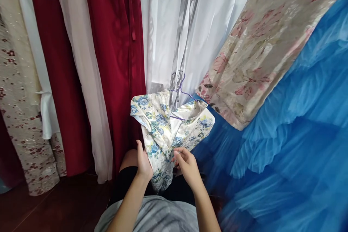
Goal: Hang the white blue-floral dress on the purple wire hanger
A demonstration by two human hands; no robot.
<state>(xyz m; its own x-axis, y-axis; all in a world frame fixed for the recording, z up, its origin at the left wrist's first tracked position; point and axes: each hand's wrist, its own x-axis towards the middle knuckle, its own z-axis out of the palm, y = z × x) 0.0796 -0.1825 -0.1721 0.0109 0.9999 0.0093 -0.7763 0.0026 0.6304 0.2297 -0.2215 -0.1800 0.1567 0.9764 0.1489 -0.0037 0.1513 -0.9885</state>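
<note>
A cream garment with blue flower print (165,127) hangs on a thin purple hanger (181,88) in front of me, low in the middle of the view. My left hand (143,163) grips its left edge, thumb up against the cloth. My right hand (187,165) pinches the fabric near the front seam with bent fingers. Both hands sit at the lower part of the garment, a short way apart.
Hanging clothes surround me: dark red dresses (114,43), white sheer fabric (163,25), a beige flowered dress (16,116) at left, a pink-flowered brocade (261,43) and a big blue tulle skirt (293,145) at right. Dark wood floor (54,206) lies below left.
</note>
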